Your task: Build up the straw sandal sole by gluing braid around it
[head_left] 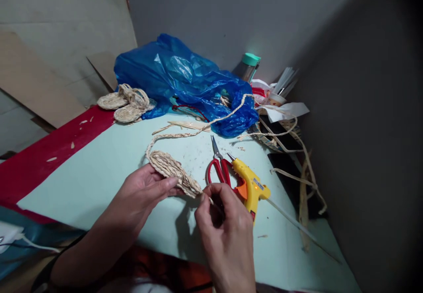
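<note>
My left hand (148, 191) grips a small oval sole of coiled, braided straw (170, 168), thumb on top and fingers underneath. From its far end a straw braid (175, 135) runs back across the table toward a blue plastic bag. At the sole's near tip, my right hand (226, 222) pinches thumb against forefinger; a thin pale strand seems to show there, but most of it is hidden by the fingers. Just beyond my right hand lie red-handled scissors (220, 165) with their blades pointing away, and a yellow glue gun (251, 183) with a glue stick in its back.
The blue plastic bag (185, 72) spreads over the table's back. Finished straw slippers (127, 102) sit at the back left. A green-lidded bottle (247, 66) and a cup of glue sticks (279, 94) stand behind, right. Loose straw strips (306, 196) hang along the right side, near the grey wall.
</note>
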Action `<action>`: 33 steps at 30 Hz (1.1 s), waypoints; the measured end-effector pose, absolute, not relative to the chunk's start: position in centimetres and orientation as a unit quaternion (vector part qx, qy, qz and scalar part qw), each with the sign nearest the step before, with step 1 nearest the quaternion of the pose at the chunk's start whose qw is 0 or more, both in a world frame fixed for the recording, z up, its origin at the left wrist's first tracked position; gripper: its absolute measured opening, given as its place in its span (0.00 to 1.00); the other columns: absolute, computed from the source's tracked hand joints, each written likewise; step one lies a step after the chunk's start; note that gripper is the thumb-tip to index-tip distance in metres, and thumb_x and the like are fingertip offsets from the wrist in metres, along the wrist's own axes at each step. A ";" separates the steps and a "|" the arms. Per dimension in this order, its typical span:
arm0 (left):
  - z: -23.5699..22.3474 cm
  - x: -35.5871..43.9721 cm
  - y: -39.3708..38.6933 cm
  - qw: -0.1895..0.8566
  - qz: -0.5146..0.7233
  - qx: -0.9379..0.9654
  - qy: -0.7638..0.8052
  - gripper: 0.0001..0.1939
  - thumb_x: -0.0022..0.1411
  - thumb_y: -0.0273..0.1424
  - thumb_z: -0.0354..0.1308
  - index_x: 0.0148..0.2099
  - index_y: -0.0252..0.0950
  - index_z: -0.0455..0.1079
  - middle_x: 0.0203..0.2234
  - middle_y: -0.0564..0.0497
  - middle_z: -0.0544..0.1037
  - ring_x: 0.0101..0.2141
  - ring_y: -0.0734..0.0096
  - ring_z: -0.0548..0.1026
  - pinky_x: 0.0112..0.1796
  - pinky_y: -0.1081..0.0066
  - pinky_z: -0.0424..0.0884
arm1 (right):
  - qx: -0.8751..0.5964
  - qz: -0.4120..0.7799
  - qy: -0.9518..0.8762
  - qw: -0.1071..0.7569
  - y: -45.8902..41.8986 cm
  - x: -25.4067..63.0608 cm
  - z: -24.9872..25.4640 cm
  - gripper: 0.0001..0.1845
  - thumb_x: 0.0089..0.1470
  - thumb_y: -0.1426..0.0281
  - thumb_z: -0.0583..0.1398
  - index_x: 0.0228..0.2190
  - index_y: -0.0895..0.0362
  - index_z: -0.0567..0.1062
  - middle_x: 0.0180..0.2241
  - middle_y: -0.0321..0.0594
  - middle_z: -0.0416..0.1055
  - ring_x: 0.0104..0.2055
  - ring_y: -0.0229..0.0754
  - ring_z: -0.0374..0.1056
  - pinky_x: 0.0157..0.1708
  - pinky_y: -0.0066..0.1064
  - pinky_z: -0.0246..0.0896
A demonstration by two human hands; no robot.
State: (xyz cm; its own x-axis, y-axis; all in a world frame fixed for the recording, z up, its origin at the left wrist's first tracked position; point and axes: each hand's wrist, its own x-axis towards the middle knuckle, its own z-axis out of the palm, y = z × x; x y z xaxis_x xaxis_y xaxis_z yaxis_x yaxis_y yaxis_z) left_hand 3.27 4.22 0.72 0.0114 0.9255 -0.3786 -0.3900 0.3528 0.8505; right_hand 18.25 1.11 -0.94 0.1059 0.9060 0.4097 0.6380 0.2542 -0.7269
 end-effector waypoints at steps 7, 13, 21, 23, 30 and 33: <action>0.5 2.2 4.0 0.587 0.493 0.368 0.527 0.08 0.55 0.36 0.71 0.35 0.38 0.81 0.32 0.47 0.85 0.34 0.60 0.81 0.39 0.69 0.77 | -0.593 0.228 -0.616 0.465 1.2 19.0 -0.1 0.10 0.58 0.68 0.55 0.24 0.53 0.68 0.18 0.30 0.62 0.18 0.36 0.58 0.15 0.25 0.53; -0.9 -1.3 4.0 0.365 0.339 0.572 0.652 0.17 0.57 0.48 0.65 0.26 0.40 0.72 0.15 0.56 0.70 0.19 0.68 0.67 0.23 0.70 0.61 | -0.579 0.330 -0.571 0.480 0.2 19.6 -0.3 0.08 0.58 0.68 0.56 0.26 0.53 0.68 0.22 0.30 0.62 0.21 0.34 0.58 0.20 0.24 0.56; -2.1 -2.8 3.5 0.174 0.299 0.622 0.703 0.18 0.58 0.52 0.59 0.33 0.42 0.73 0.25 0.54 0.75 0.26 0.64 0.71 0.32 0.65 0.64 | -0.565 0.377 -0.537 0.500 -0.3 19.6 0.5 0.08 0.55 0.67 0.56 0.25 0.54 0.68 0.21 0.31 0.62 0.21 0.33 0.56 0.19 0.23 0.53; -2.0 -2.9 3.3 0.187 0.314 0.603 0.709 0.17 0.57 0.51 0.60 0.36 0.43 0.74 0.26 0.53 0.77 0.28 0.62 0.73 0.33 0.65 0.65 | -0.558 0.383 -0.532 0.509 -0.4 19.8 1.0 0.08 0.55 0.67 0.56 0.25 0.54 0.68 0.21 0.31 0.61 0.21 0.33 0.56 0.19 0.22 0.53; -1.8 -3.8 2.8 0.146 0.365 0.608 0.690 0.11 0.61 0.44 0.59 0.39 0.44 0.73 0.32 0.51 0.78 0.32 0.61 0.75 0.37 0.64 0.67 | -0.563 0.386 -0.504 0.529 -1.1 21.1 1.4 0.09 0.58 0.63 0.59 0.28 0.54 0.71 0.22 0.30 0.60 0.21 0.32 0.53 0.18 0.21 0.50; -2.0 -3.7 2.5 0.121 0.373 0.627 0.673 0.10 0.62 0.43 0.59 0.39 0.43 0.73 0.33 0.51 0.77 0.33 0.61 0.74 0.40 0.64 0.67 | -0.574 0.368 -0.484 0.548 -1.3 22.0 1.2 0.11 0.60 0.60 0.60 0.31 0.53 0.73 0.24 0.31 0.61 0.22 0.32 0.53 0.18 0.20 0.51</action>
